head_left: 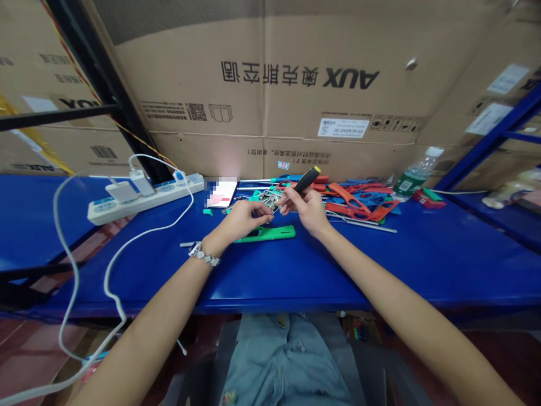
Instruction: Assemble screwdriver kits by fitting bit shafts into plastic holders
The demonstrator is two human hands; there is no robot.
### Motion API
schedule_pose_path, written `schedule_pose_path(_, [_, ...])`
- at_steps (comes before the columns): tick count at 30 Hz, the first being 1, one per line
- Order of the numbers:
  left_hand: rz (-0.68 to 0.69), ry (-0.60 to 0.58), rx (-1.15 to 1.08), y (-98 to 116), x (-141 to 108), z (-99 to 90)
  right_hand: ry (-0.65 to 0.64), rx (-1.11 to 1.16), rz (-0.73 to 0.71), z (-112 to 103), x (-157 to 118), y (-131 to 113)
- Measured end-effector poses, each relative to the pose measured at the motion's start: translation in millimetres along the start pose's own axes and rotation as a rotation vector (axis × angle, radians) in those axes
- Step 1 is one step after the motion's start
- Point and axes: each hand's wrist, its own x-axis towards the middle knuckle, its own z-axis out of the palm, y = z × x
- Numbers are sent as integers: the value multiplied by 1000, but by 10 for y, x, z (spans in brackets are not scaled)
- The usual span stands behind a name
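Observation:
Above the blue table (296,276), my right hand (306,208) is closed around a black screwdriver (307,179) with a yellow end, its handle slanting up to the right. Close by on its left, my left hand (249,219) has its fingers pinched together; whatever they hold is too small to make out. A green plastic handle piece (276,232) lies just below my fingertips, with a thin metal rod (186,245) sticking out to the left. Small metal parts and wires (269,198) are heaped behind my hands.
Red, orange and blue plastic pieces (349,197) are piled at the right, near a water bottle (412,177) and a small red box (429,198). To the left are a phone (225,193) and a white power strip (163,194) with cables. Large cartons (262,113) stand behind.

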Motion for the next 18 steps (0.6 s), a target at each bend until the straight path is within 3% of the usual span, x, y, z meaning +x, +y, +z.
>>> schedule_pose_path(7, [1, 46, -7, 1, 6, 28, 5, 13, -15, 11, -7, -13])
schedule_pose_path(18, [20, 9, -67, 11, -15, 40, 18, 4, -44, 21, -21, -38])
